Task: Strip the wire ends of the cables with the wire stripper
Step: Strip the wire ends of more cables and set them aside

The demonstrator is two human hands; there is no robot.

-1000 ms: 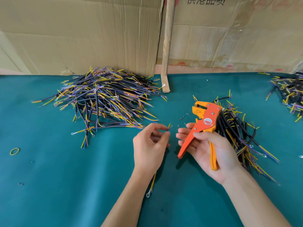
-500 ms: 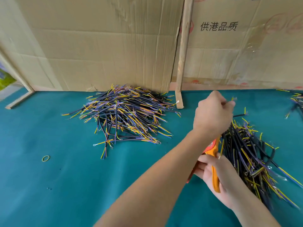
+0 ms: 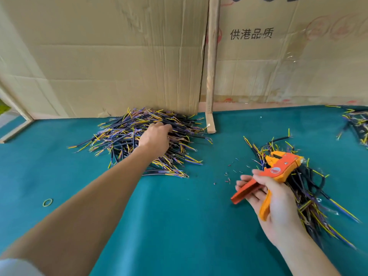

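Note:
My left hand (image 3: 155, 137) reaches far forward into the big left pile of black, yellow and purple cables (image 3: 123, 136). Its fingertips are buried among the wires, so I cannot tell whether it grips one. My right hand (image 3: 276, 208) holds the orange wire stripper (image 3: 276, 170) by its handles, jaws pointing up and to the right. The tool hovers over a second cable pile (image 3: 310, 188) that lies under and beside this hand.
A teal cloth (image 3: 179, 226) covers the table. Cardboard sheets (image 3: 119, 56) and a wooden stick (image 3: 211, 76) stand along the back. Another cable pile (image 3: 356, 124) lies at the far right. Insulation scraps (image 3: 229, 175) dot the middle. A rubber band (image 3: 47, 202) lies at the left.
My left hand carried a cable across to the right pile, then swung left and forward into the big left pile. The right hand with the stripper stayed near the right pile.

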